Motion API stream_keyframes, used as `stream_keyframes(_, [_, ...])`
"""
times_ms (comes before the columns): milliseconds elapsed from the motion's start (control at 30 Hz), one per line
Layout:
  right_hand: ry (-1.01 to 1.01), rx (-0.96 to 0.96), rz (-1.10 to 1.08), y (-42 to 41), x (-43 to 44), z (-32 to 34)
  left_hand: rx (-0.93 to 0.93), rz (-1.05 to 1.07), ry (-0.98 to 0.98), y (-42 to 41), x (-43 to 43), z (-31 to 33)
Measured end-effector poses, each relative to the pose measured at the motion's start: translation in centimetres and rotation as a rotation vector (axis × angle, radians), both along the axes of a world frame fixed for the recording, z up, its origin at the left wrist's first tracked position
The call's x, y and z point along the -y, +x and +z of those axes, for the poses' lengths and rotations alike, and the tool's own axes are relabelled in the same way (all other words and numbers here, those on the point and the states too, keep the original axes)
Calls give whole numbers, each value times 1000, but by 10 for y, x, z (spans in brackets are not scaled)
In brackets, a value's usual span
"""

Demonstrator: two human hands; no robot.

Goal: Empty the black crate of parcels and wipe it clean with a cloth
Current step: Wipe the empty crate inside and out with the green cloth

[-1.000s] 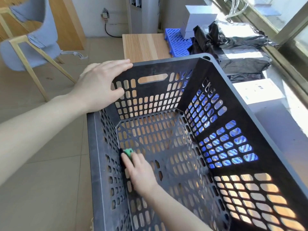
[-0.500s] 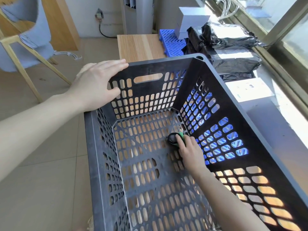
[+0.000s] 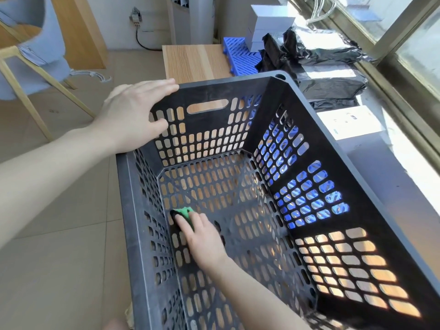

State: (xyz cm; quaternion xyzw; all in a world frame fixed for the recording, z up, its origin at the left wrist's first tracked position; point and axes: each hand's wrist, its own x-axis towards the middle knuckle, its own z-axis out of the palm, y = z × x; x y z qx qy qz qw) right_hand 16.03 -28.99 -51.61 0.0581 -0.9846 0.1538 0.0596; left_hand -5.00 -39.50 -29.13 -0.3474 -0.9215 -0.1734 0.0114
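Head view: black crate (image 3: 333, 129) on wooden table (image 3: 195, 60)

Domestic-looking room, tiled floor (image 3: 59, 234), grey upholstered chair (image 3: 31, 44), wooden table (image 3: 195, 60), black-wrapped parcels (image 3: 331, 79) by the window (image 3: 419, 44).
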Motion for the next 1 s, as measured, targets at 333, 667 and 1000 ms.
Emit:
stream_keyframes(333, [214,-12,173,4,-59,7,-25,-5,2,-1,0,-2])
stream_keyframes(667, [127,119,-734,30,-118,6,-79,-37,-32,-1,-2,-4])
stream_keyframes(1000, [26,115,-10,31,7,7,-138,-211,-85,5,-6,-3])
